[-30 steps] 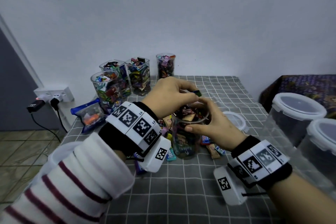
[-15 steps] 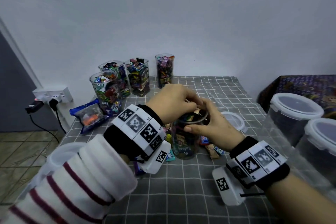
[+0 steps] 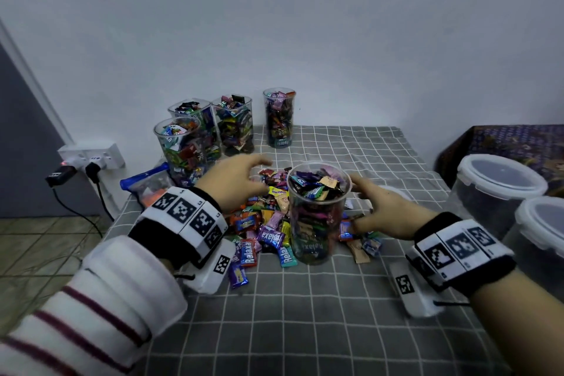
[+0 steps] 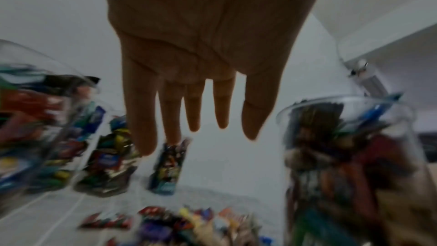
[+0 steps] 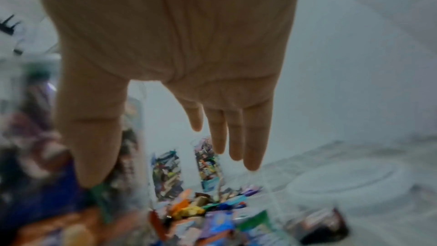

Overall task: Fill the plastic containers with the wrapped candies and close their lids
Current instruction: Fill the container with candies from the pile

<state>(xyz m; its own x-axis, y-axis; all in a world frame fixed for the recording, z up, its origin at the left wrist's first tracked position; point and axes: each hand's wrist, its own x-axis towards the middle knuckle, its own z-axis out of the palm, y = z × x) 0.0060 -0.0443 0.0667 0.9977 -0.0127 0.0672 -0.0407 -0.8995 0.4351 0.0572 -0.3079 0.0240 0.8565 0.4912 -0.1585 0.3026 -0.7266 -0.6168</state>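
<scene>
A clear plastic container [image 3: 317, 214], filled to the rim with wrapped candies, stands lidless at the middle of the checked tablecloth. My left hand [image 3: 244, 180] hovers just left of it over the loose candy pile [image 3: 268, 226], fingers straight and empty. My right hand [image 3: 375, 207] is just right of the container, also open and holding nothing. In the left wrist view the left hand [image 4: 201, 109] shows spread fingers, with the container [image 4: 350, 156] to its right. The right wrist view shows the right hand [image 5: 212, 128] open, and a round lid [image 5: 350, 180] lying on the cloth beyond it.
Three filled lidless containers [image 3: 183, 146] [image 3: 235, 125] [image 3: 279, 117] stand at the back left. Two large lidded tubs [image 3: 497, 189] [image 3: 543, 238] crowd the right edge. A blue bag [image 3: 146, 183] lies at the left edge, near a wall socket [image 3: 91, 156].
Both hands have let go of the container's rim and moved apart to its sides. The candy that the left hand held over the opening is no longer in its fingers.
</scene>
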